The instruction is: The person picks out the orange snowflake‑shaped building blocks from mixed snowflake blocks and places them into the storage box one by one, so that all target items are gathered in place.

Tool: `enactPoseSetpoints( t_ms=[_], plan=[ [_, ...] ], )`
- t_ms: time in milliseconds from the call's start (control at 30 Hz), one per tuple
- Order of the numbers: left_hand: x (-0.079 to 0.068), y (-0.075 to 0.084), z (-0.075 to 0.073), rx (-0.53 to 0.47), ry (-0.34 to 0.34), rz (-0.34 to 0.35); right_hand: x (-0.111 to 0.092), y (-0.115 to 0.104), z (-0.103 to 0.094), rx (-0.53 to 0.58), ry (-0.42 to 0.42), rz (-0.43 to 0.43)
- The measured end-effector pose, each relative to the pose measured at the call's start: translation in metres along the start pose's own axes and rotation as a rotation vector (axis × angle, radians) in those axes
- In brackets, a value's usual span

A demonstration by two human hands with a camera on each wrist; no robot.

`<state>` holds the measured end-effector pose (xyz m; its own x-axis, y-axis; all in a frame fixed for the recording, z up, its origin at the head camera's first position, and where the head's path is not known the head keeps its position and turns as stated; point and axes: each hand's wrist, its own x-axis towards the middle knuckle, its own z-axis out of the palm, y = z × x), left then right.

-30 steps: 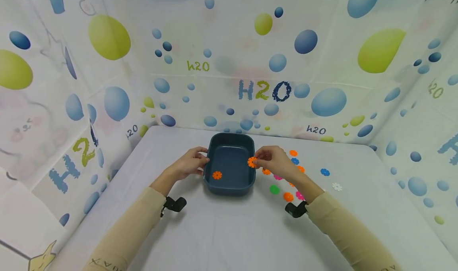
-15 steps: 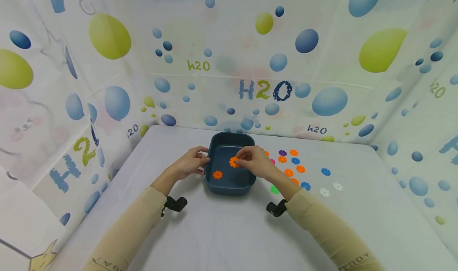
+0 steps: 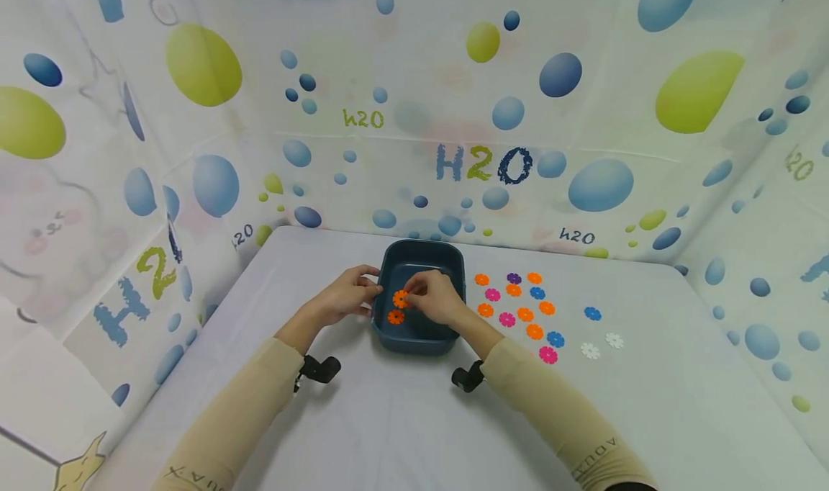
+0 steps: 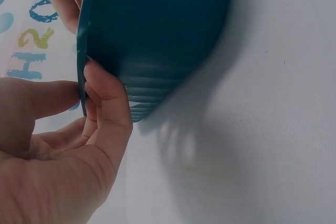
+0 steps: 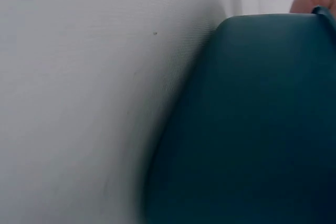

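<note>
A dark blue rectangular bin [image 3: 421,346] stands on the white table. My left hand [image 3: 343,296] grips its left rim; in the left wrist view the thumb [image 4: 55,98] lies outside the wall and the fingers [image 4: 113,103] curl at its other side. Over the bin's left part, my right hand [image 3: 437,300] pinches an orange flower-shaped disc [image 3: 400,299] between thumb and fingertips. Another orange flower disc [image 3: 396,317] lies in the bin just below it. The right wrist view shows mostly the bin's outer wall [image 5: 236,119], so the right fingers are hidden there.
To the right of the bin, several flower discs lie scattered flat: orange [image 3: 534,332], pink [image 3: 547,355], blue [image 3: 592,313], purple [image 3: 514,278] and white [image 3: 590,350]. Behind the table hangs a white patterned curtain [image 3: 414,174].
My right hand has carried the orange flower disc leftward from the bin's right rim to its left part, uncovering more discs on the table. My left hand has stayed on the rim.
</note>
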<state>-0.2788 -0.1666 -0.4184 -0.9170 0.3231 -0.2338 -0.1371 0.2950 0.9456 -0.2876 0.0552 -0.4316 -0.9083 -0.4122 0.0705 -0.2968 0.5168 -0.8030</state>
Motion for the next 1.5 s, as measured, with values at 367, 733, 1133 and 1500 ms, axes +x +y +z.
enactPoseSetpoints(
  t_ms=[367,733,1133,1500],
  plan=[
    [0.001,-0.001,0.004,0.010,0.012,-0.022,0.013,0.009,0.013,-0.070,0.011,0.088],
    [0.001,0.000,0.003,0.000,-0.001,0.006,0.017,0.008,0.016,-0.107,-0.058,0.079],
    [-0.001,0.000,0.004,0.003,0.006,-0.008,0.018,0.011,0.017,-0.115,-0.079,0.081],
    [0.001,-0.001,0.001,0.001,-0.002,0.003,0.017,0.005,0.011,-0.142,-0.111,0.068]
  ],
)
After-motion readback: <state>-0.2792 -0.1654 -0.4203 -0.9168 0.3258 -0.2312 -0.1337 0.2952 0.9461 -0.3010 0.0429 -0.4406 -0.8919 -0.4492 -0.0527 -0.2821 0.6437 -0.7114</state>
